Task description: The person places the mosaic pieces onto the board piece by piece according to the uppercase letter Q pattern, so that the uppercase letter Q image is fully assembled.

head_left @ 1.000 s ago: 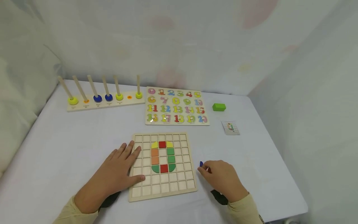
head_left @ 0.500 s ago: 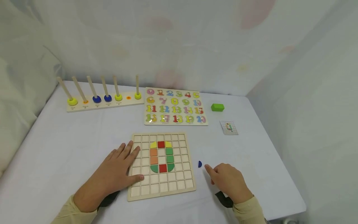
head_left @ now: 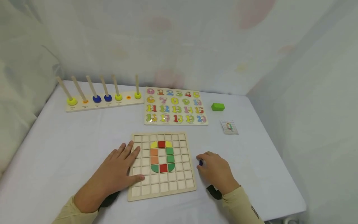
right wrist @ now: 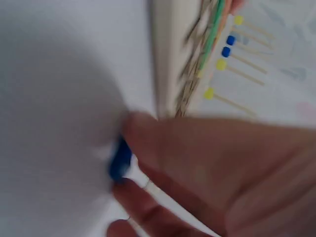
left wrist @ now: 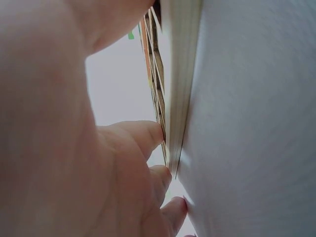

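My left hand (head_left: 112, 174) lies with fingers spread over the left edge of a wooden grid board (head_left: 164, 187). In the left wrist view, its fingertips touch the board's side (left wrist: 178, 89). Red, yellow, orange and green tiles form a ring in the grid, among them a red square (head_left: 163, 168) and a green quarter-round (head_left: 171, 167). Just right of the board, my right hand (head_left: 216, 171) pinches a small blue half-round tile (head_left: 200, 163) between thumb and finger. The right wrist view has this blue tile (right wrist: 120, 160) close over the white tabletop, blurred.
Behind the board lies a number puzzle (head_left: 176, 105). A peg stand (head_left: 104, 104) with yellow and blue beads is at the back left. Toward the right are a green block (head_left: 218, 107) and a small pattern card (head_left: 229, 127). White cloth walls the back and sides.
Half a second ago the blue tile lay on the table, apart from my right fingers. My right hand has since moved left and taken it between thumb and finger. The left hand stays put.
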{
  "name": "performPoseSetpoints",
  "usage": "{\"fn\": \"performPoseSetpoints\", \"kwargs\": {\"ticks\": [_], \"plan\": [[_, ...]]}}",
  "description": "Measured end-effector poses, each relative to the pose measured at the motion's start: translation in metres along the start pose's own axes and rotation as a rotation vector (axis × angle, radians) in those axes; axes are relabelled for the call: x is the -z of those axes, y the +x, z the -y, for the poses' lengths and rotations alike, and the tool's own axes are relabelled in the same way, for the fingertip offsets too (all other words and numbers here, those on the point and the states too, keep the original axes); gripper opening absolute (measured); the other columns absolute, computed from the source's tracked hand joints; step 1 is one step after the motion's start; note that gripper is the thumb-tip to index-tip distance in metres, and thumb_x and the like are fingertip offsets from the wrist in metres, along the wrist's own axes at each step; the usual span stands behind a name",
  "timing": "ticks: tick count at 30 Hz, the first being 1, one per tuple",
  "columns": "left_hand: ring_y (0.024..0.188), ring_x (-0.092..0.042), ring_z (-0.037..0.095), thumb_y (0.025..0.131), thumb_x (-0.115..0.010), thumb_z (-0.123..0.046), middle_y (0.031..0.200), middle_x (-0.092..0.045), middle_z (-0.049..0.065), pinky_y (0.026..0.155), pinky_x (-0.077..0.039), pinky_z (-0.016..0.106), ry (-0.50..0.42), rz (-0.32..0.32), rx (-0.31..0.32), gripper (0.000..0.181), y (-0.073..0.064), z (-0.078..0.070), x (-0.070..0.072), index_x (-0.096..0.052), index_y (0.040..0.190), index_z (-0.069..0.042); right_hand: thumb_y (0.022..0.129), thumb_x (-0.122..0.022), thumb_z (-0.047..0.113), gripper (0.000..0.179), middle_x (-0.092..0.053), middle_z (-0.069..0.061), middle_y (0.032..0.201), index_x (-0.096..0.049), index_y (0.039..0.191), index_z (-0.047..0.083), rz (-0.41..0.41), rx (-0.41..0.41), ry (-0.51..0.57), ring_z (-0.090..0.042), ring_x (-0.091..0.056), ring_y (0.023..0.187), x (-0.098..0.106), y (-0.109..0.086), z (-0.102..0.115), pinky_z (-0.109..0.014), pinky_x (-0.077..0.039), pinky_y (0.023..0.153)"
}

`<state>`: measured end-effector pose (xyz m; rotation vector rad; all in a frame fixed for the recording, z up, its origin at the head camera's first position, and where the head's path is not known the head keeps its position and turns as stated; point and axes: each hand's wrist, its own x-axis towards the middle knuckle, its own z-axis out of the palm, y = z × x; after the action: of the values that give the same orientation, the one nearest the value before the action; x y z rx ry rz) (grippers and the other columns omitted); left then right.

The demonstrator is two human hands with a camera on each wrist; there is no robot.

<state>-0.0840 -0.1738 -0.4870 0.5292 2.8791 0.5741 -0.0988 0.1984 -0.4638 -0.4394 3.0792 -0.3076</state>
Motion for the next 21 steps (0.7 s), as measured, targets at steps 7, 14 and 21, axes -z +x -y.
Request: {"fn": "performPoseSetpoints", "kwargs": {"ticks": [7,14,21], "plan": [[0.156,-0.024,0.050,0.088,-0.072,-0.074,0.172,-0.024,0.025,0.121,-0.025,0.069,-0.002,-0.016,-0.002,0.111,-0.003,-0.003,0.001,-0.037,0.166,-0.005,0.085,-0.092,0.024,0.025,-0.078,-0.003,0.109,-0.085,0.107,0.015,0.017,-0.082,0.015,-0.026,-0.075,0.100,0.000,0.001,0.000,-0.039,-0.062,0.072],[0.157,-0.022,0.049,0.088,-0.072,-0.074,0.174,-0.021,0.024,0.122,-0.022,0.069,-0.004,-0.006,0.006,0.111,-0.002,-0.004,0.002,-0.035,0.167,-0.005,0.087,-0.090,0.026,0.016,-0.077,0.003,0.095,-0.085,0.097,0.015,0.006,-0.130,0.073,-0.019,-0.073,0.092,0.005,-0.003,0.012,-0.040,-0.061,0.077],[0.157,-0.022,0.050,0.088,-0.072,-0.075,0.173,-0.022,0.024,0.122,-0.023,0.069,-0.002,0.003,0.013,0.111,-0.002,-0.005,0.002,-0.035,0.167,-0.005,0.093,-0.082,0.017,0.011,-0.068,0.014,0.075,-0.082,0.083,0.015,0.047,0.124,0.229,-0.003,-0.060,0.071,0.004,-0.007,0.054,-0.027,-0.054,0.068]]}}
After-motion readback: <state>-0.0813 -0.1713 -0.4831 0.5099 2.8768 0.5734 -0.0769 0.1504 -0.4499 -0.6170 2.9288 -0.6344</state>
